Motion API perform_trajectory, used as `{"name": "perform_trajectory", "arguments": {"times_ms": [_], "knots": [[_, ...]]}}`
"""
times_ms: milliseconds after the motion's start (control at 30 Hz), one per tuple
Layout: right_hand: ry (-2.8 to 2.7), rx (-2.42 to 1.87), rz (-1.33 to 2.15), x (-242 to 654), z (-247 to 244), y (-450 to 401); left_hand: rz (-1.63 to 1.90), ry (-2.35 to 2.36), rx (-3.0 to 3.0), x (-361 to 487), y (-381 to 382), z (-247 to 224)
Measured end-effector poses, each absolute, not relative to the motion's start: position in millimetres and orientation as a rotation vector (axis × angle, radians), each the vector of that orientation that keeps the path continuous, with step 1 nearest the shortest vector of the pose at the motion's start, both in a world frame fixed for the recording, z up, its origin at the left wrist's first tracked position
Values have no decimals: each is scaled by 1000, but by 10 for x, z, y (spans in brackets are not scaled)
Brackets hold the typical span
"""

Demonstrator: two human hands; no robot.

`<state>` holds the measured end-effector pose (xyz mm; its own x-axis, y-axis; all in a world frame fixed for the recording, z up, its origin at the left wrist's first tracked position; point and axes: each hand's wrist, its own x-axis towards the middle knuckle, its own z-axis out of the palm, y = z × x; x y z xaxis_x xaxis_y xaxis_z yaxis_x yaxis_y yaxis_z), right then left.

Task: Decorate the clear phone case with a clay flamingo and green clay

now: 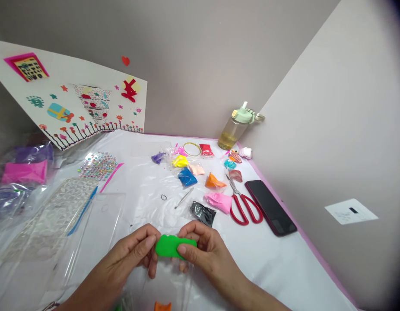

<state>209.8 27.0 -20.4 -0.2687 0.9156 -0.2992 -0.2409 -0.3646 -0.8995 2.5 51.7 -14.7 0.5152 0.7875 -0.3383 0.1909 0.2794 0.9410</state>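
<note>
A flattened piece of bright green clay [167, 246] is held between my two hands, low in the middle of the view. My right hand [203, 248] pinches its right part, thumb on top and fingers behind. At its left end, my left hand [140, 248] has thumb and fingers closed on the edge. Under the hands lies a clear plastic sheet, with an orange piece [163, 306] at the bottom edge. Beyond the hands are a black clay packet [203, 212], a pink one [218, 201] and a thin metal tool [184, 198].
Red-handled scissors [242, 207] and a phone [270, 207] lie on the right. Several coloured clay packets, a bottle [234, 129] and a gold ring stand or lie farther back. Clear cases [57, 211], gem stickers [99, 166] and bagged clay [25, 172] are on the left.
</note>
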Motion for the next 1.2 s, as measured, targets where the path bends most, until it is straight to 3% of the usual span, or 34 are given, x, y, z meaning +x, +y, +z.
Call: {"name": "perform_trajectory", "arguments": {"times_ms": [1200], "knots": [[-962, -1118, 1755, 2062, -181, 259, 515, 995, 1288, 33, 464, -228]]}}
